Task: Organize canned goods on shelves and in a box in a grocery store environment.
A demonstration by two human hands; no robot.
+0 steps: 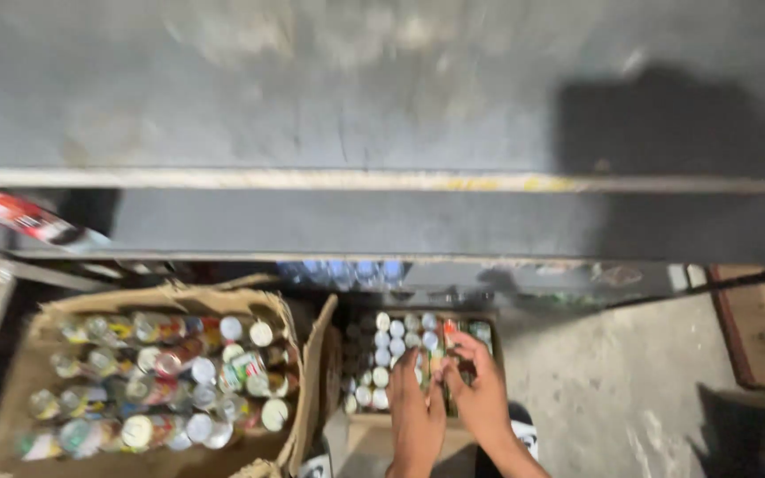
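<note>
Both hands are seen low in the head view, reaching down into a small cardboard box (489, 341) of upright bottles with white caps (382, 341). The left hand (415, 403) and the right hand (480, 394) are held close together, side by side, fingers curled among the bottles at the box's middle; whether anything is actually clasped cannot be told through the blur. The bottles lie directly under and just ahead of the fingertips, their long axes upright, caps facing the camera, and the left hand is nearer the white-capped rows. Well to the left of the hands, a larger open carton (307, 372) is packed with jumbled bottles bearing red, green and yellow labels (170, 381). Beyond the hands a grey shelf edge (382, 180) runs across, and a red-and-white package (19, 215) is glimpsed far left.
</note>
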